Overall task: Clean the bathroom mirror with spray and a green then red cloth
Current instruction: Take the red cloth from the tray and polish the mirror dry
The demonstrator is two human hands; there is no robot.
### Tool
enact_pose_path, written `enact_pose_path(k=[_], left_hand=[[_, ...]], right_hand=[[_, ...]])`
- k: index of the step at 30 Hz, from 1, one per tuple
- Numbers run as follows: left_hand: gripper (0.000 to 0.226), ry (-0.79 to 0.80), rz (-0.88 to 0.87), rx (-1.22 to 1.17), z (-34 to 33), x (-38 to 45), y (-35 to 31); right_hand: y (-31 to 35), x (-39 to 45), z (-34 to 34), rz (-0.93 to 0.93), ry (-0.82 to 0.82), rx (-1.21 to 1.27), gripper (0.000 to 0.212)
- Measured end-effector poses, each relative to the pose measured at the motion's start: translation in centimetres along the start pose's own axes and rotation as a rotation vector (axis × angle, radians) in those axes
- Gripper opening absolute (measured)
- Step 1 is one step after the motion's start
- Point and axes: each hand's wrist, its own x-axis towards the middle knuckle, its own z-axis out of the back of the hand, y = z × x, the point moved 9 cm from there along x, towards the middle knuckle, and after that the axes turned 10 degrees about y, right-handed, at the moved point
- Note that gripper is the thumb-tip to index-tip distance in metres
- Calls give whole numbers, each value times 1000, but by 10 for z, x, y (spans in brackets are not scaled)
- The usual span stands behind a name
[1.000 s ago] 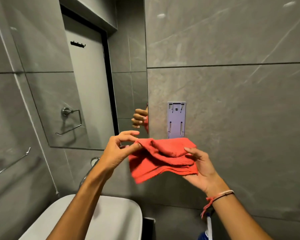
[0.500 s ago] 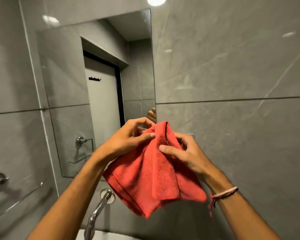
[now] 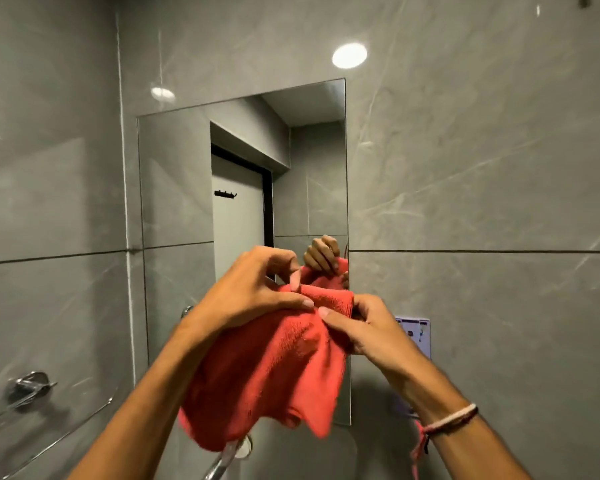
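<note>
Both hands, left [image 3: 253, 299] and right [image 3: 364, 327], pinch the red cloth [image 3: 278, 375] before the mirror [image 3: 181, 188], likely folding a wiping pad.

Large glossy grey stone-look wall tiles [image 3: 482, 168] cover the walls, split by a thin dark horizontal grout line [image 3: 482, 251]. A round bright ceiling-light reflection [image 3: 349, 55] glares on the tile near the top. Low on the left wall, a chrome towel ring on a round mount [image 3: 28, 386] sticks out from the tile. On the right, a pale lilac plastic wall bracket [image 3: 419, 332] sits flat against the tile, partly hidden. At the bottom edge, a curved chrome tap spout [image 3: 222, 464] rises, partly covered and blurred.
</note>
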Motion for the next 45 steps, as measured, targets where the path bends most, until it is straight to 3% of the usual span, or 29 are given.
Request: enact_pose_path(k=[2, 4, 6, 9, 12, 16, 18, 21, 24, 27, 30, 33, 37, 42, 45], left_hand=[[35, 154, 33, -56, -4, -6, 13], [54, 301, 152, -149, -14, -23, 39], [52, 302, 213, -208, -20, -36, 59], [30, 60, 158, 16, -7, -33, 68], [37, -290, 140, 304, 25, -17, 62], [15, -629, 278, 731, 51, 21, 46], [23, -674, 369, 856, 34, 41, 45], [60, -633, 450, 654, -26, 49, 69], [62, -545, 388, 596, -78, 55, 87], [51, -531, 338, 572, -82, 75, 98], [43, -629, 221, 595, -50, 103, 82], [52, -783, 145, 656, 18, 144, 55], [62, -853, 147, 608, 112, 177, 51], [57, -996, 406, 448, 226, 136, 142], [66, -972, 522, 301, 238, 66, 233]], right_hand=[[4, 5, 13, 34, -56, -19, 14], [13, 6, 26, 77, -105, -111, 17], [19, 5, 38, 85, -169, -237, 17], [16, 9, 48, 58, -225, -284, 17], [27, 30, 61, 41, -296, -301, 23], [85, 60, 75, 179, -509, -718, 13], [99, 74, 71, 211, -540, -946, 14], [95, 80, 65, 246, -525, -1201, 24], [96, 66, 72, 373, -612, -1235, 50], [105, 50, 90, 429, -795, -1306, 58], [111, 51, 107, 431, -826, -1339, 62], [119, 53, 120, 496, -865, -1321, 68], [127, 64, 119, 596, -861, -1376, 75], [126, 102, 106, 487, -791, -1517, 89], [119, 113, 100, 457, -803, -1622, 96]])
